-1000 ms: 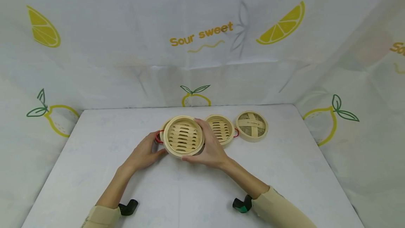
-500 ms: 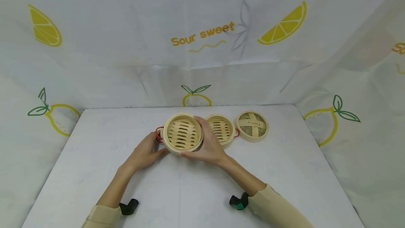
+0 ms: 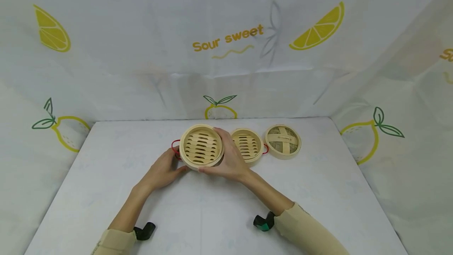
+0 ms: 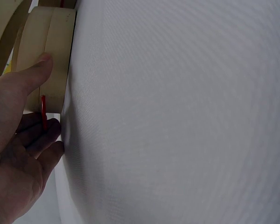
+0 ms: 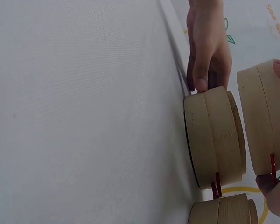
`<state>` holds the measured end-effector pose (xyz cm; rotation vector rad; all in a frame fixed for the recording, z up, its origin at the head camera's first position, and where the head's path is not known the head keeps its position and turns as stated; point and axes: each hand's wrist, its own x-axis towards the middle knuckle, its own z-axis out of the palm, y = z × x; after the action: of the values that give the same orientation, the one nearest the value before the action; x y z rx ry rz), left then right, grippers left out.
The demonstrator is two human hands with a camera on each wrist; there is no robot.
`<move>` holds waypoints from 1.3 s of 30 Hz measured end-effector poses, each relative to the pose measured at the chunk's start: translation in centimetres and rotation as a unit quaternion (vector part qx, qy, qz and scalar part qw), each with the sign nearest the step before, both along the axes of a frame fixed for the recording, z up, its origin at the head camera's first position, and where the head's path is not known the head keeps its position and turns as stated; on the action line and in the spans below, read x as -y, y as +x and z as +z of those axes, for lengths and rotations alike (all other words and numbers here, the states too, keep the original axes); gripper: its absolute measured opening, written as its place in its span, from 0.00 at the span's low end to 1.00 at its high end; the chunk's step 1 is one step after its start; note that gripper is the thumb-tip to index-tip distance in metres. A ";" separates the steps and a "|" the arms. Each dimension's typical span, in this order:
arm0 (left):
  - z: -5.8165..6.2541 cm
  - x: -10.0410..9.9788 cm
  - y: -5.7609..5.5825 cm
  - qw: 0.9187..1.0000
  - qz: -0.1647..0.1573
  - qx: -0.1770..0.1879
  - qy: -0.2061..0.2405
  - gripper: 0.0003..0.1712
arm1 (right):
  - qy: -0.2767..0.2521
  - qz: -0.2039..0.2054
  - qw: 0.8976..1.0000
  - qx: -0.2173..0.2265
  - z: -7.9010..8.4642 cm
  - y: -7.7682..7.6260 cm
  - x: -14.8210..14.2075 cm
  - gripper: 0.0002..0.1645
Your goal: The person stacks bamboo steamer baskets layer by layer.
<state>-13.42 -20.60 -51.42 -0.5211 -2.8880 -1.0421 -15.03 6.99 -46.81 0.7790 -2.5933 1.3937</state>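
Note:
My right hand (image 3: 228, 158) grips a round bamboo steamer basket (image 3: 201, 145) with a slatted base, fingers and thumb around its sides. It is raised over a second bamboo steamer basket (image 5: 212, 140) standing on the table; a narrow gap separates them in the right wrist view. My left hand (image 3: 164, 170) holds that lower basket at its left side. The left thumb presses its wall, while the other fingers curl by its red handle (image 4: 44, 112). From the head, the raised basket covers most of the lower one.
Right of the hands, a third slatted steamer basket (image 3: 246, 145) with a red handle sits on the white table (image 3: 318, 192). A woven bamboo lid (image 3: 282, 141) lies beyond it. Lemon-printed white cloth (image 3: 159, 89) rises behind the table.
My right hand has shifted the raised steamer basket slightly left and away from me. My left hand stays in place by the lower basket.

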 end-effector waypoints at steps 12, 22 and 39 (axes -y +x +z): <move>0.3 -0.1 0.0 1.000 -0.006 0.000 -0.004 0.40 | 0.017 -0.004 1.000 0.006 -0.2 -0.6 0.4 0.75; -0.1 0.0 0.1 0.999 -0.015 -0.032 0.015 0.39 | 0.026 -0.010 1.000 0.008 -0.6 -0.9 0.5 0.75; -2.3 0.8 -0.5 0.998 -0.016 -0.049 0.029 0.39 | 0.031 -0.001 0.999 0.008 -0.4 -1.8 0.8 0.74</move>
<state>-13.96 -21.43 -53.71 -0.5981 -2.7654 -1.0678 -16.79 6.24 -47.22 0.7761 -2.6600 1.3303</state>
